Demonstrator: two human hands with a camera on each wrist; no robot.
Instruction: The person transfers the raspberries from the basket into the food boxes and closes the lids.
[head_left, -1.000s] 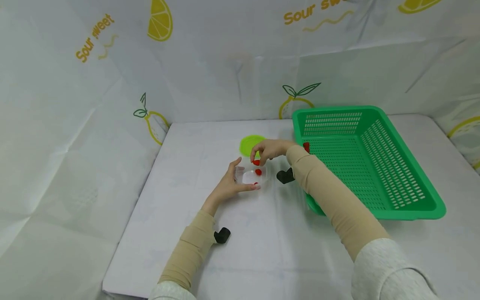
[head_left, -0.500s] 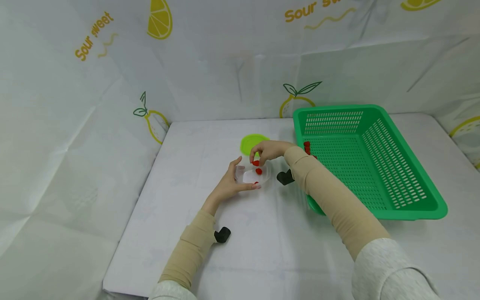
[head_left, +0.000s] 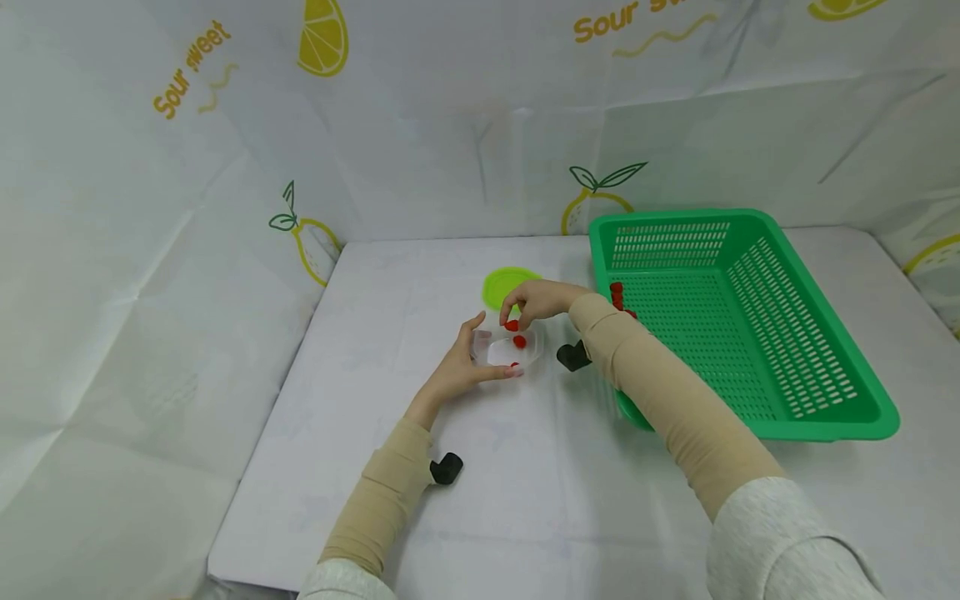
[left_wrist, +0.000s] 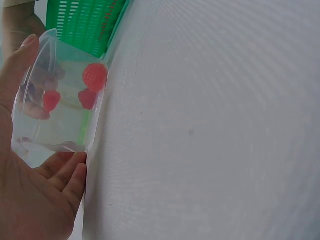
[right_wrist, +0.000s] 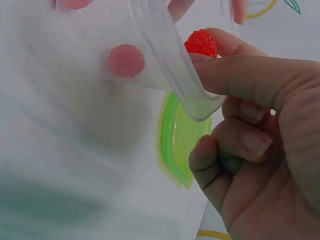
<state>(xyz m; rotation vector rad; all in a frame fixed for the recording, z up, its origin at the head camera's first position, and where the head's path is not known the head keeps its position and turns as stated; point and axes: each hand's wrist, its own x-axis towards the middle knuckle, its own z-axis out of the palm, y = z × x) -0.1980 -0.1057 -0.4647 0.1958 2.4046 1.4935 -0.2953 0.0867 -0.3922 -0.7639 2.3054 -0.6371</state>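
Note:
My left hand (head_left: 455,372) holds a small clear plastic container (left_wrist: 65,127) by its sides, thumb toward me in the head view. Two red raspberries lie inside, one of them a larger raspberry (left_wrist: 95,77) in the left wrist view. My right hand (head_left: 542,298) reaches over the container's far rim. Between its thumb and index finger it pinches another raspberry (right_wrist: 202,43), just inside the rim. Behind the container a lime-green lid (head_left: 504,285) lies on the table, partly covered by my right hand.
A large green slotted basket (head_left: 828,337) stands on the right, under my right forearm. Several red raspberries (head_left: 617,295) lie along its left side, partly hidden by the arm. The white table (head_left: 360,333) ends at a left edge, with a lemon-print sheet behind.
Both hands keep almost the same pose around the container. The head view has shifted slightly, and a little more of the red raspberries in the basket shows beside my right forearm.

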